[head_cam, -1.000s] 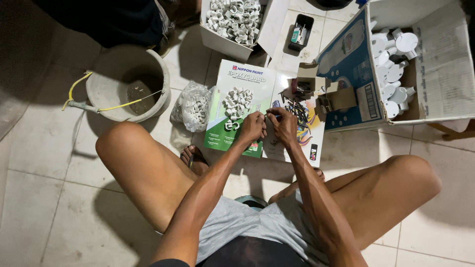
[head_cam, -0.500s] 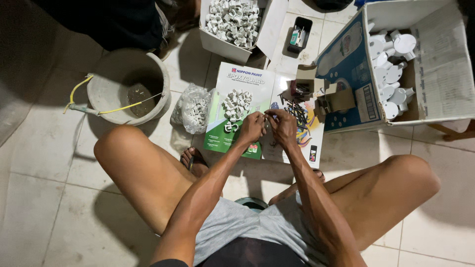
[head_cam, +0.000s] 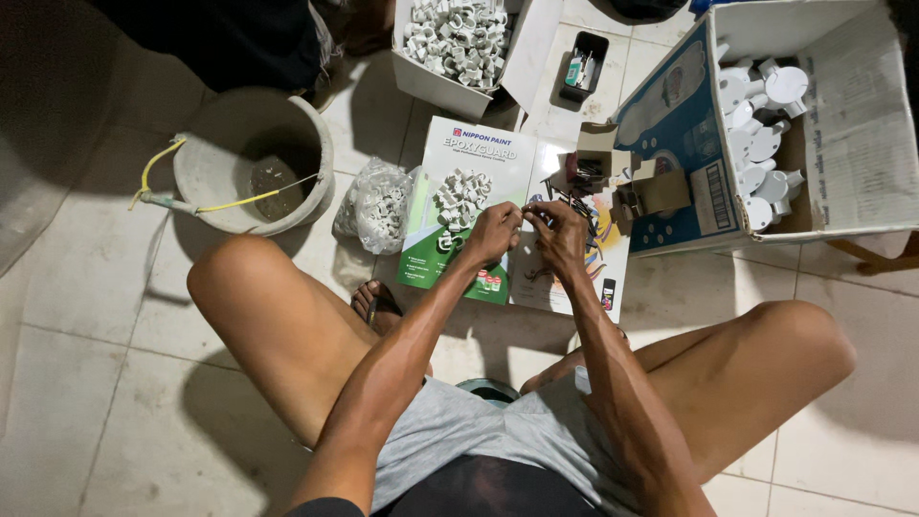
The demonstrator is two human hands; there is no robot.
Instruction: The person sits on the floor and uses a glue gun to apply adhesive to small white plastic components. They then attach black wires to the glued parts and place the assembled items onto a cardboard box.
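Observation:
I sit low on a tiled floor with my knees apart. My left hand (head_cam: pixel 495 233) and my right hand (head_cam: pixel 557 236) meet over a green and white printed sheet (head_cam: pixel 450 263), fingertips pinched together on a small white clip that is mostly hidden. A small heap of white plastic clips (head_cam: pixel 460 195) lies on the sheet just beyond my left hand. Dark small screws (head_cam: pixel 574 205) are scattered on a colourful sheet next to my right hand.
A grey bucket (head_cam: pixel 222 134) with a yellow wire sits at the left. A clear bag of white clips (head_cam: pixel 375 205) lies beside the sheet. A cardboard box full of clips (head_cam: pixel 421 78) stands beyond. A large carton (head_cam: pixel 862 144) holding round white fittings is at the right.
Both hands stay pinched together over the sheets; they show only slight finger movement. Nothing else has shifted.

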